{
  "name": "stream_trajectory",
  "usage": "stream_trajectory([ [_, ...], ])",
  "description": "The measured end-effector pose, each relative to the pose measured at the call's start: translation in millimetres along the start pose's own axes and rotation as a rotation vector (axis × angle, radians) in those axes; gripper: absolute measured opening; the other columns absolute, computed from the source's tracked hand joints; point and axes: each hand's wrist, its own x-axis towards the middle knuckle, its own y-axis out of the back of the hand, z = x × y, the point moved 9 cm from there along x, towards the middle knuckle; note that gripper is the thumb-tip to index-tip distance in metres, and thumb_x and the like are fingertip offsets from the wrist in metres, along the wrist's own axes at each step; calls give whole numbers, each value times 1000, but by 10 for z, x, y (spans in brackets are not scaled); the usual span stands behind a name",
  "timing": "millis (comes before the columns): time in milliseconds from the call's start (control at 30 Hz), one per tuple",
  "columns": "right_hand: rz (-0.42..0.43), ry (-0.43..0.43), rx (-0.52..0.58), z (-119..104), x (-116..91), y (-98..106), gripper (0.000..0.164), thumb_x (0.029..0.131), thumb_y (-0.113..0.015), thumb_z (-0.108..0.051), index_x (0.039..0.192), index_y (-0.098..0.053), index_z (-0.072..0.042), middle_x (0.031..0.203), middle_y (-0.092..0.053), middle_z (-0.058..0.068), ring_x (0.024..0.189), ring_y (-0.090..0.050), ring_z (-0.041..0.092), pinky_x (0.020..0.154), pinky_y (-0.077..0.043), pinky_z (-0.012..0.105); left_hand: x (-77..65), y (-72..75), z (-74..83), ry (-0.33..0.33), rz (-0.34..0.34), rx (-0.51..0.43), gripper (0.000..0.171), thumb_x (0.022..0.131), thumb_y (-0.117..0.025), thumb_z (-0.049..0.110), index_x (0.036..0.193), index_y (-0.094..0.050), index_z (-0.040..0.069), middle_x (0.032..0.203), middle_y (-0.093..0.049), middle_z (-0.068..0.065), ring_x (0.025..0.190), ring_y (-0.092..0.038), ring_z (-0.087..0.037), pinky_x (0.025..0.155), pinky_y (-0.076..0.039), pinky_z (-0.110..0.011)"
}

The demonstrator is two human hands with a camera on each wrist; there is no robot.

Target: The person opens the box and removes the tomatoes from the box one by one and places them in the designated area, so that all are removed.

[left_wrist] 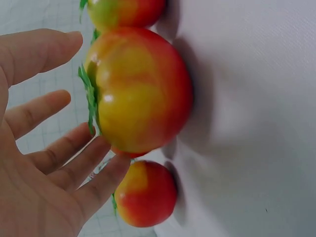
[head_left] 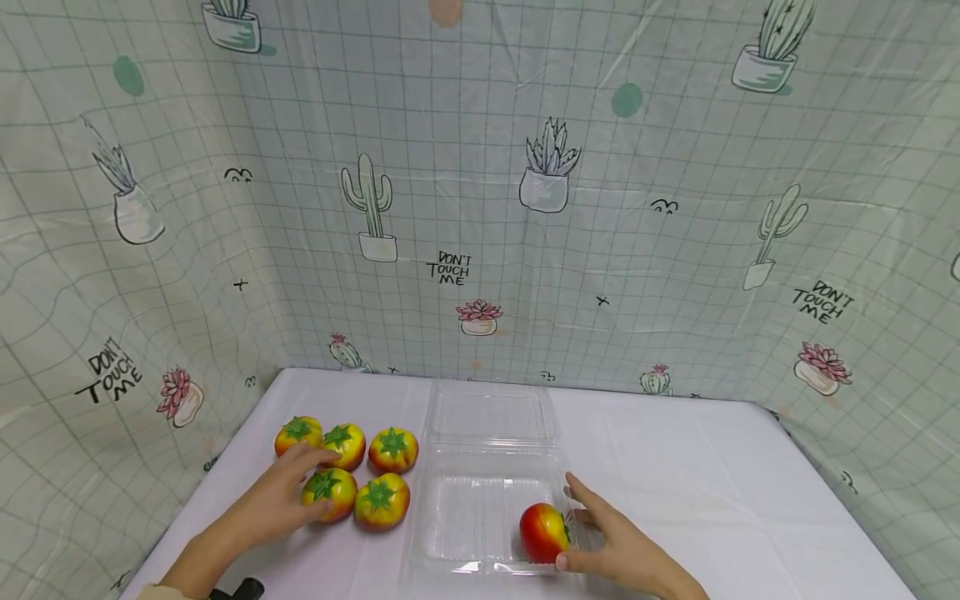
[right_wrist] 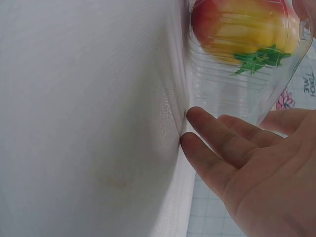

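My left hand (head_left: pixel 276 502) reaches over the front left red-and-yellow tomato (head_left: pixel 335 493), its thumb and fingers spread about the green leafy top. In the left wrist view this tomato (left_wrist: pixel 143 91) sits on the table, with the fingers beside its top; whether they touch it I cannot tell. A clear plastic clamshell box (head_left: pixel 467 521) lies with its lid laid back. One tomato (head_left: pixel 542 533) rests on its side in the box's front right corner. Beside the box's right wall is my right hand (head_left: pixel 621 543), fingers extended, thumb at the front corner. In the right wrist view fingertips (right_wrist: pixel 191 140) meet the tablecloth.
More tomatoes stand around the left hand: one at the front (head_left: pixel 382 502), one at the back right (head_left: pixel 393 450), and two behind. The lid (head_left: pixel 491 417) lies towards the patterned curtain (head_left: pixel 480 208). A dark object (head_left: pixel 248 589) shows at the bottom edge.
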Motion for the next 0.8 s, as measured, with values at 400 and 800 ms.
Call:
stream_trajectory([
  [400,5,21,-24,-30,4,15,98,80,-74,-42,154,-15,-14,150,-33,19,125,-46,39,96,-36,66,9,-20,178,-48,84,43,44,80,-76,19,121,-63,11,117,-52,-2,109,-52,-25,95,-45,-51],
  [800,-18,-30,29,6,7,-9,101,77,-75,-43,154,-15,-17,150,-31,21,126,-43,44,82,-53,52,-4,-91,406,-176,182,89,36,78,-77,13,112,-66,21,111,-52,11,106,-50,-13,92,-49,-44],
])
